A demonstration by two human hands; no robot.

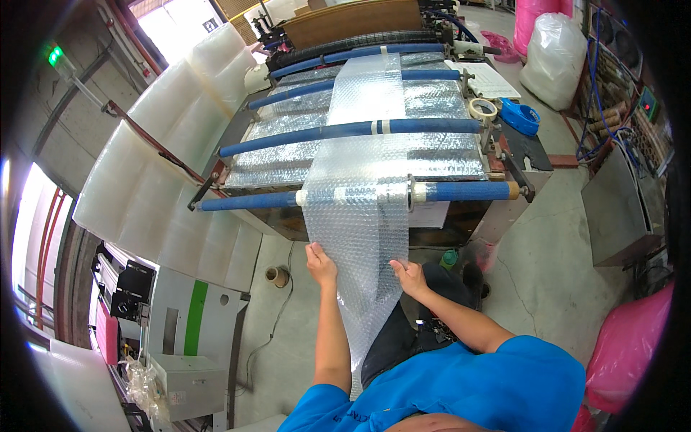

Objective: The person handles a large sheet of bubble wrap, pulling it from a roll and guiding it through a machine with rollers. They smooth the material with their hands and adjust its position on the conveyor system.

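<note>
A long strip of clear bubble wrap (363, 252) comes down over the blue rollers of a machine and hangs toward my body, narrowing to a gathered tail by my lap. My left hand (322, 266) is closed on its left edge. On the opposite edge, my right hand (409, 277) pinches the film with the thumb on top. Between my hands the sheet lies spread below the front blue roller (252, 201). Farther back it passes across another blue roller (317, 132), above silvery film (439, 164) on the machine bed.
Big stacked bundles of translucent wrap (162, 191) line the left side. A tape roll (482, 109) and a blue tape dispenser (520, 117) sit on the machine's right corner. A cardboard core (276, 276) and a cable (270, 335) are on the floor. Pink bags (630, 349) stand at right.
</note>
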